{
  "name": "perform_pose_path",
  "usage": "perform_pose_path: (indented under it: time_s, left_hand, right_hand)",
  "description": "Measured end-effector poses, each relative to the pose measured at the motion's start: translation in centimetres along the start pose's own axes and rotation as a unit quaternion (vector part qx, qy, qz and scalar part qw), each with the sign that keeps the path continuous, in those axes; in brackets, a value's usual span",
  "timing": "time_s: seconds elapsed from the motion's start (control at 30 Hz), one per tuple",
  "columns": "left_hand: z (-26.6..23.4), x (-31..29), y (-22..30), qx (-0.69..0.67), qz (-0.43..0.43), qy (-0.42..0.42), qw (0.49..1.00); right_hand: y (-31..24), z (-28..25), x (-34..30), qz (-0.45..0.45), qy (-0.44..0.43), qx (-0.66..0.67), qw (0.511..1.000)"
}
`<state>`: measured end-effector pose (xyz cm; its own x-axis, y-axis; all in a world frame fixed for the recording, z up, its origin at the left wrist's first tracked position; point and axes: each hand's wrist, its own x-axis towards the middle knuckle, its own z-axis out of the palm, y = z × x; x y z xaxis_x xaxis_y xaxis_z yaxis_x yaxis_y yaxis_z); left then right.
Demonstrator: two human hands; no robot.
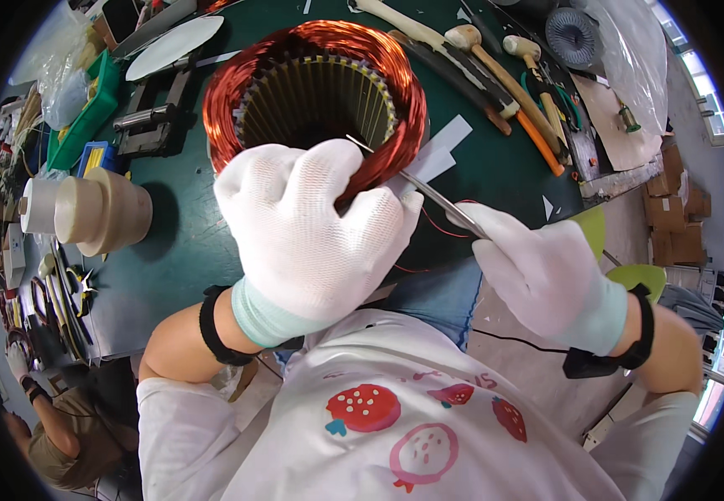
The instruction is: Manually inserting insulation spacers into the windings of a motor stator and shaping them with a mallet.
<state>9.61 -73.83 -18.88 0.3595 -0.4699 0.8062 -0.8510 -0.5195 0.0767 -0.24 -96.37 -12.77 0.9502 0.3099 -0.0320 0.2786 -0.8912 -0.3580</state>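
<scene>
A motor stator (316, 92) stands on the green table, its thick ring of copper windings (224, 100) facing up around a slotted core. My left hand (312, 230), in a white glove, is closed over the near side of the windings, with the fingers bent over the rim. In my gloved right hand (537, 271) is a thin metal rod (437, 196). The rod slants across the right side of the windings, and its tip shows over the bore. My left fingers hide the near part of the ring. White paper strips (445, 150) lie beside the stator.
Mallets (491, 71) and other handled tools lie at the back right. On the left are cream spools (99, 213), a green bin (86, 113), a metal fixture (157, 108) and pliers (85, 288). Another person (70, 426) sits at lower left.
</scene>
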Motion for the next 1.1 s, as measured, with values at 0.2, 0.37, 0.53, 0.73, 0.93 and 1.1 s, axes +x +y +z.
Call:
perform_pose_path:
  time_s: [0.2, 0.37, 0.53, 0.73, 0.93, 1.1]
  left_hand:
    - [-4.6, 6.9, -3.7, -0.182, -0.147, -0.265, 0.935]
    - [-0.8, 11.6, -11.7, -0.318, -0.039, -0.371, 0.872]
    - [-2.0, 11.8, -8.7, -0.253, -0.113, -0.376, 0.884]
    - [2.5, 10.1, -11.5, -0.308, -0.124, -0.367, 0.869]
    - [2.8, 8.4, -15.4, -0.398, -0.246, -0.417, 0.779]
    - [2.9, 9.0, -12.7, -0.324, -0.195, -0.375, 0.846]
  right_hand:
    - [0.3, -0.4, -2.6, 0.017, -0.041, 0.065, 0.997]
    - [-1.8, -2.6, -4.3, 0.075, -0.150, 0.083, 0.982]
    - [-1.9, 0.8, -5.3, 0.114, -0.094, 0.188, 0.971]
    - [0.1, 0.9, -5.3, 0.087, -0.100, 0.143, 0.981]
    - [2.2, -2.7, 1.5, -0.013, -0.315, 0.046, 0.948]
    - [1.5, -1.0, 6.0, 0.026, -0.135, 0.158, 0.978]
